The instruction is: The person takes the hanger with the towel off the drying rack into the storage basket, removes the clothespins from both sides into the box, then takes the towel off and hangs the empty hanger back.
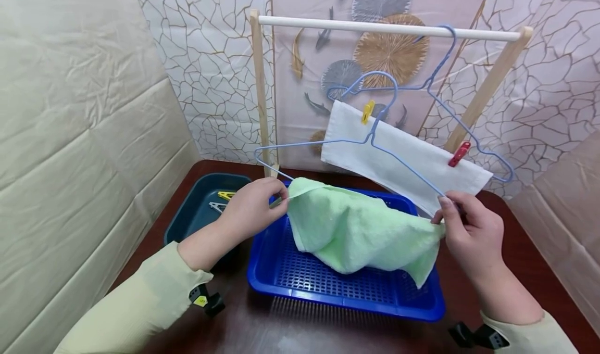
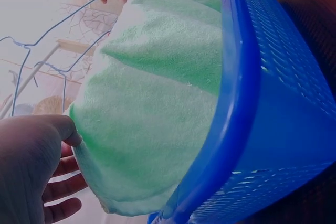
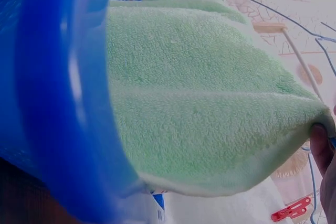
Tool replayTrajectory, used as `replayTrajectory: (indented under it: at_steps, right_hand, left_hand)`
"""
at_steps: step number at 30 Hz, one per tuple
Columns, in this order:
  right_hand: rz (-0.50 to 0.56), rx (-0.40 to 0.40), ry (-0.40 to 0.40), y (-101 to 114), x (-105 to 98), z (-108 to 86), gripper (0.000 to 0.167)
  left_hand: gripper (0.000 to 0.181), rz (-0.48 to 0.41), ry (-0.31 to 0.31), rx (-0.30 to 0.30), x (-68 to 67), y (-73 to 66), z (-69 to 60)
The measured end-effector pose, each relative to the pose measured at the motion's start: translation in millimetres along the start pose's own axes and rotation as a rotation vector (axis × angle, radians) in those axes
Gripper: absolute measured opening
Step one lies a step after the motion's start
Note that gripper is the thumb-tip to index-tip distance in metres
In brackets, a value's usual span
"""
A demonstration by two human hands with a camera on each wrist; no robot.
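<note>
A light green towel (image 1: 347,224) is draped over the lower bar of a blue wire hanger (image 1: 380,73). My left hand (image 1: 253,203) pinches the towel's upper left edge between thumb and fingers. At the other end, my right hand (image 1: 473,234) grips the towel's upper right corner together with the hanger's right end. In the right wrist view the towel (image 3: 210,93) stretches to my right thumb. Beneath it sits a blue perforated basket (image 1: 347,304), and the left wrist view shows the towel (image 2: 152,114) beside the basket's rim.
A wooden rack with a white rod (image 1: 328,24) stands behind. On it hangs a second blue hanger (image 1: 452,114) with a white cloth (image 1: 422,159), clipped by a yellow clothespin (image 1: 367,112) and a red clothespin (image 1: 459,154). A dark teal tray (image 1: 180,224) holding clothespins is at left.
</note>
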State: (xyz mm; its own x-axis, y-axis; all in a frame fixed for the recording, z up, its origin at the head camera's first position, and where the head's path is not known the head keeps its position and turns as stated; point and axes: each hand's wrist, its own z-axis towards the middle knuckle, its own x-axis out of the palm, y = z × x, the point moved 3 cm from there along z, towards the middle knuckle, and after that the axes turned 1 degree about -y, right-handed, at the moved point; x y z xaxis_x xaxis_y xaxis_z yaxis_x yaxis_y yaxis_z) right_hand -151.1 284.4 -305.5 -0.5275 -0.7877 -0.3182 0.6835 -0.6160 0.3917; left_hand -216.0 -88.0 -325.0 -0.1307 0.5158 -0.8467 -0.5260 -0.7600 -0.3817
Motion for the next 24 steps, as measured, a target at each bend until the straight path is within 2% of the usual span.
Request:
replayTrajectory:
  at_steps: [12, 24]
  right_hand:
    - [0.022, -0.001, -0.011, -1.0, 2.9, 3.7, 0.01]
    - [0.012, 0.021, -0.017, -5.2, -1.5, -0.7, 0.009]
  left_hand:
    - [0.006, 0.013, 0.022, -0.011, 2.6, 7.7, -4.6]
    - [0.006, 0.002, 0.047, -0.008, 7.2, 6.1, -1.8]
